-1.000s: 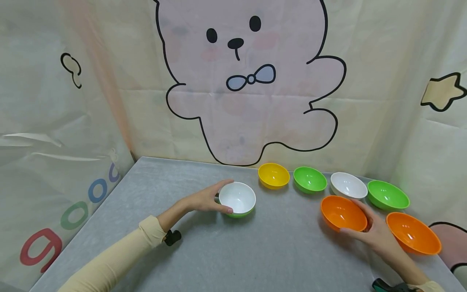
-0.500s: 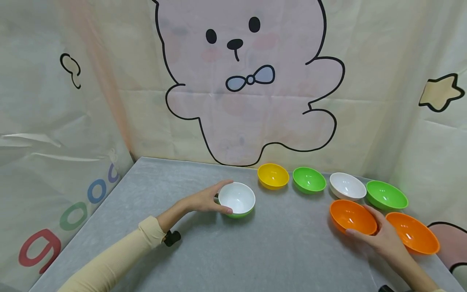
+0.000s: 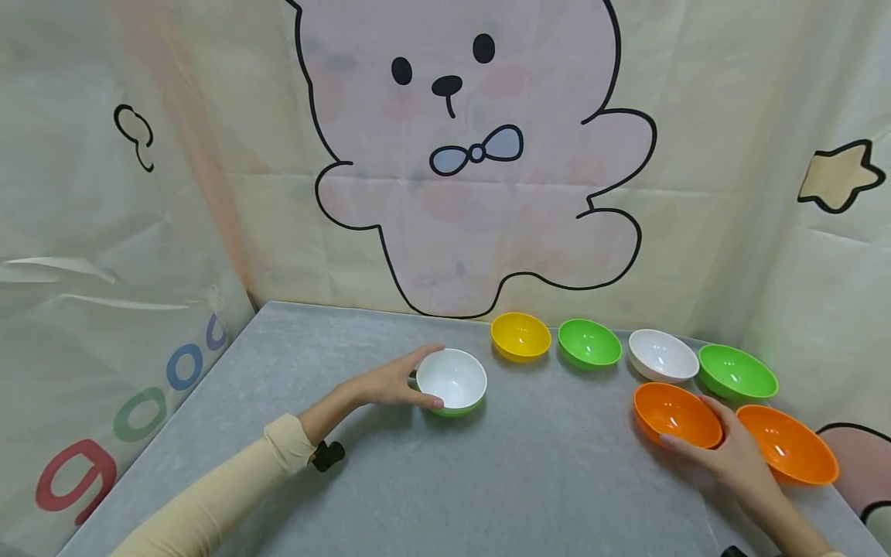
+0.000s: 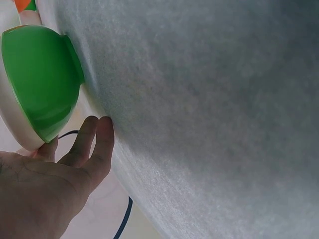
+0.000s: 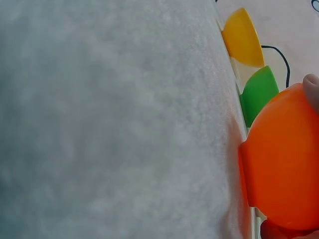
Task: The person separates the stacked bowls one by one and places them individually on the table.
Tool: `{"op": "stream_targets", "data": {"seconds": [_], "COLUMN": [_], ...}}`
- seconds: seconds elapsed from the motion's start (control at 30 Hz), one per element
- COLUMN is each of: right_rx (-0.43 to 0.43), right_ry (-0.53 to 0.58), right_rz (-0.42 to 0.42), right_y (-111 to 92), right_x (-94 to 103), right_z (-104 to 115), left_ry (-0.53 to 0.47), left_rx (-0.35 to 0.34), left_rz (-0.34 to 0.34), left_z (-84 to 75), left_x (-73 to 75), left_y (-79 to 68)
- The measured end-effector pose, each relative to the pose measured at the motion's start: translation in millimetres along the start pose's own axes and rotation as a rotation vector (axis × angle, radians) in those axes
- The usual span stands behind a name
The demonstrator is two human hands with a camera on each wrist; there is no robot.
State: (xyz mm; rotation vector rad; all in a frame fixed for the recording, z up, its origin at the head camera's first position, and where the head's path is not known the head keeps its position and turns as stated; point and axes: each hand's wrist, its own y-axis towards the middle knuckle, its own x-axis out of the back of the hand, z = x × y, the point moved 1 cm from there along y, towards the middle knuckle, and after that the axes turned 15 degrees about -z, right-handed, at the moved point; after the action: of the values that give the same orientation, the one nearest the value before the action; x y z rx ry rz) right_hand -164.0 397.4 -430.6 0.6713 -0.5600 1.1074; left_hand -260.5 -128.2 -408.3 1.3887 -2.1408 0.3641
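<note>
On the left side of the table, a white bowl [image 3: 452, 375] sits nested in a green bowl [image 4: 45, 74], whose side shows beneath the white rim. My left hand [image 3: 400, 381] holds the white bowl at its left side, thumb at the near rim and fingers behind; two fingers [image 4: 103, 144] stretch toward the table in the left wrist view. At the right, my right hand [image 3: 734, 452] grips an orange bowl [image 3: 677, 414] by its right side, thumb in front. The bowl's base is close over the table in the right wrist view [image 5: 284, 159].
A yellow bowl [image 3: 520, 337], a green bowl [image 3: 589, 344], a white bowl [image 3: 663, 356] and a larger green bowl [image 3: 738, 371] line the table's back edge. A large orange bowl [image 3: 786, 445] stands right of my right hand. A printed curtain [image 3: 452, 232] hangs behind the grey table [image 3: 529, 480].
My right hand has moved the orange bowl a little to the right and nearer to me, slowing in the last half second. My left hand and its bowls have stayed in place.
</note>
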Motion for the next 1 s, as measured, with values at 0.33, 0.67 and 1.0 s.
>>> {"op": "stream_targets", "data": {"seconds": [0.33, 0.67, 1.0], "right_rx": [-0.016, -0.043, 0.046], "right_ry": [0.011, 0.036, 0.03], "right_rz": [0.003, 0.055, 0.021], "right_y": [0.1, 0.6, 3.6], "right_x": [-0.7, 0.5, 3.6], "right_z": [-1.0, -0.7, 3.5], "left_ry": [-0.001, -0.005, -0.008], "left_rx": [-0.002, -0.016, 0.014], "left_rz": [0.005, 0.008, 0.01], "left_z": [0.6, 0.1, -1.6], "left_x": [-0.1, -0.6, -0.3], "left_y": [1.2, 0.8, -0.9]}}
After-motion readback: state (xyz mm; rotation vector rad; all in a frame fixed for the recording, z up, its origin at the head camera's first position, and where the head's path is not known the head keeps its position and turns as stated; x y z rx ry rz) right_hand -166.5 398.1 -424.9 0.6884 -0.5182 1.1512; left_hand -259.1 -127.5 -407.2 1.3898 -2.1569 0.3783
